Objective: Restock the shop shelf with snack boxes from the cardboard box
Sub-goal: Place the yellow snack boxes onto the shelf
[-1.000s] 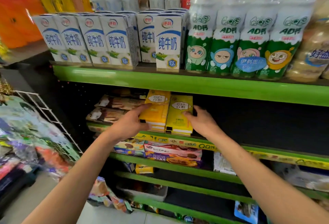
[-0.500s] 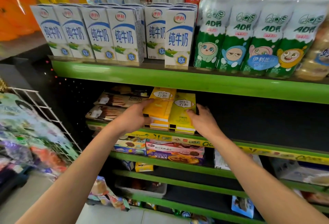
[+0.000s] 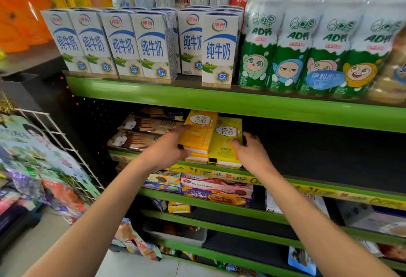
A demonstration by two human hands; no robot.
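- The green shelf (image 3: 219,100) carried milk cartons (image 3: 151,45) and green bottle packs (image 3: 307,52) on its top tier.
- On the tier below, brown biscuit packs (image 3: 140,131) lay left of two stacks of snack boxes.
- The orange stack (image 3: 198,133) stood just beside the yellow stack (image 3: 226,144), both at the front edge.
- The left hand (image 3: 167,151) gripped the orange stack's left side, thumb underneath.
- The right hand (image 3: 252,153) held the yellow stack's right side, fingers curled behind it.
- Cookie boxes (image 3: 215,188) filled the next tier down.
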